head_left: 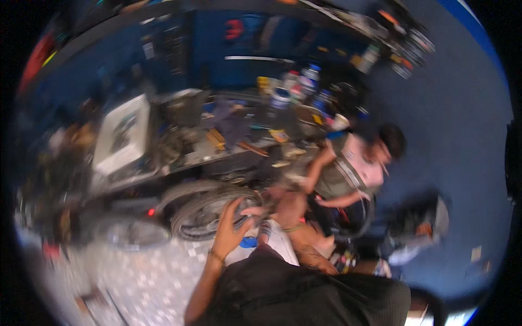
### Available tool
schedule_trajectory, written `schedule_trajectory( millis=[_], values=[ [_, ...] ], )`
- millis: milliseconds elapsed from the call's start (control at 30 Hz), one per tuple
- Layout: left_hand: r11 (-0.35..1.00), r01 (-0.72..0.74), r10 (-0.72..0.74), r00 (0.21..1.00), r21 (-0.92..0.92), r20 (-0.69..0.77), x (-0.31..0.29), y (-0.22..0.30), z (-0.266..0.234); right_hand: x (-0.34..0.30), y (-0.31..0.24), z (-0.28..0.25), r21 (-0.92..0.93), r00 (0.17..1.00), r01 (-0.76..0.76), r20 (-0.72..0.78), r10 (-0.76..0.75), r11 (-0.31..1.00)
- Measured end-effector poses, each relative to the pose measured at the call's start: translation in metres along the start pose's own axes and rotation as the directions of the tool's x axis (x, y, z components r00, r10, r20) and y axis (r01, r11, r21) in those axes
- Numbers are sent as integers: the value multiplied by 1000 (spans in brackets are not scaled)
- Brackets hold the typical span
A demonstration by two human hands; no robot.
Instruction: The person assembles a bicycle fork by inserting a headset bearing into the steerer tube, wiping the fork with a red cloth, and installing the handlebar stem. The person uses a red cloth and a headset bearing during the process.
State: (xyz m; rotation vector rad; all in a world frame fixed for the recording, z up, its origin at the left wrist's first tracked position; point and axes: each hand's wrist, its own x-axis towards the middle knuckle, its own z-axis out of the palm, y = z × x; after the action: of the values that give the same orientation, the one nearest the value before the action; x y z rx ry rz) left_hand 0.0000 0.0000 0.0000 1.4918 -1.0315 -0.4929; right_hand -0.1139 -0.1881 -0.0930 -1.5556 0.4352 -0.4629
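**Left hand spreading beside the wheel**

The left hand [231, 232] is hanging open, thumb and fingers well apart, with nothing visible in its grasp. Near it, the right hand [290, 205] is blurring badly; I cannot tell how far it is open or whether it is holding anything. Behind the left hand's fingers, the wheel [197, 217] is lying low near the floor [149, 271]; the blur is hiding whether they are touching. To handle it well, I would be keeping the fingers on the outer rim, clear of the middle, and slowing both hands while they are working so close together. A co-worker [348, 169] is leaning in just beyond the right hand, so elbows need minding. Farther off, the surface [204, 155] is carrying a tray [116, 162], clutter and a bottle [310, 80].
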Motion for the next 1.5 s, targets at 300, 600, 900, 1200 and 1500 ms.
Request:
schedule_trajectory(
  millis=[300, 600, 900, 1200, 1500],
  values=[
    [959, 260, -282, 901, -111, -329, -122, -18, -118, 24, -180, 242, 772, 983, -143, 186, -4, 620],
    [969, 210, -237, 664, -127, -710, -176, -42, -260, 76, -187, 446, 572, 750, -531, 660, 32, 625],
    [923, 382, -286, 595, -49, -751, -237, -42, -490, 150, -158, 708, 363, 513, -716, 853, 96, 596],
    [853, 523, -147, 236, -2, -961, -267, -51, -622, 170, -190, 887, 270, 266, -799, 960, -86, 538],
    [828, 549, 33, 149, 111, -988, -397, -90, -721, 181, -232, 1069, 366, 367, -679, 920, -137, 637]
  ],
)
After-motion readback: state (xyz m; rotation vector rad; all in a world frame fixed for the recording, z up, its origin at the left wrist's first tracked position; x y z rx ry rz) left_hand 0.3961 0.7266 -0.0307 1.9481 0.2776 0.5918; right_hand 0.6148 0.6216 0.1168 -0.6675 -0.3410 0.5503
